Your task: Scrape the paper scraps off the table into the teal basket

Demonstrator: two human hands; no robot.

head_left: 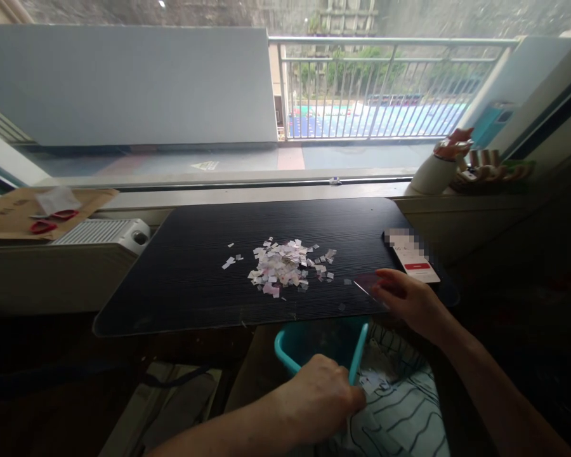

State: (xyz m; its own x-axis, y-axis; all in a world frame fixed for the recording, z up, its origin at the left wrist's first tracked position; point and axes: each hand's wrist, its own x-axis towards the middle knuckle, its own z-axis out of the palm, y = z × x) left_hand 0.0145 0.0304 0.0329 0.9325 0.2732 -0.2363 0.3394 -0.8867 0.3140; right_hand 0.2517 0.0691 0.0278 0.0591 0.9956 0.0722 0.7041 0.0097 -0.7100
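A pile of small cut paper pieces, mostly white with some pinkish ones, lies in the middle of the black table. My left hand is closed around the rim of a teal plastic bin, whose mouth sits just below the table's near edge. To the right of the pile, my right hand pinches a thin, see-through card with a bright edge, low over the tabletop. A few loose scraps lie between the card and the pile.
Beyond my right hand a phone lies on the table. Red-handled scissors rest on brown paper at left. On the sill at right stands a white vase-like container. Scraps also lie on striped cloth below.
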